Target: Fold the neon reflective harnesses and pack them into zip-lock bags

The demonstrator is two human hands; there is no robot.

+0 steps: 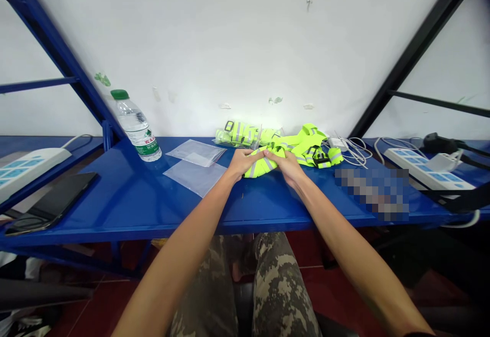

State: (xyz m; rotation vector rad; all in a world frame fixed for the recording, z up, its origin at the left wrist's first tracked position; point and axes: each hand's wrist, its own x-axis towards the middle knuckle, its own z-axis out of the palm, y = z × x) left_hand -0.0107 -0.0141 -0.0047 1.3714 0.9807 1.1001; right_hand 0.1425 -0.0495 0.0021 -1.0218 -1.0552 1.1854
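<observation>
The left hand and right hand pinch a folded neon-yellow webbing bundle, grey reflective bands across it, at the glossy blue table's middle. Its long axis slants from near left to far right; limp straps lie right.

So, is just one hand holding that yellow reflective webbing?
No, the left hand and right hand both grip the yellow reflective webbing.

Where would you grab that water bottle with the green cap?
Probably grip the bottle around its label, coming from the near side: it looks upright and rounded, while the wall behind and blue frame to its left could hinder other approaches.
</observation>
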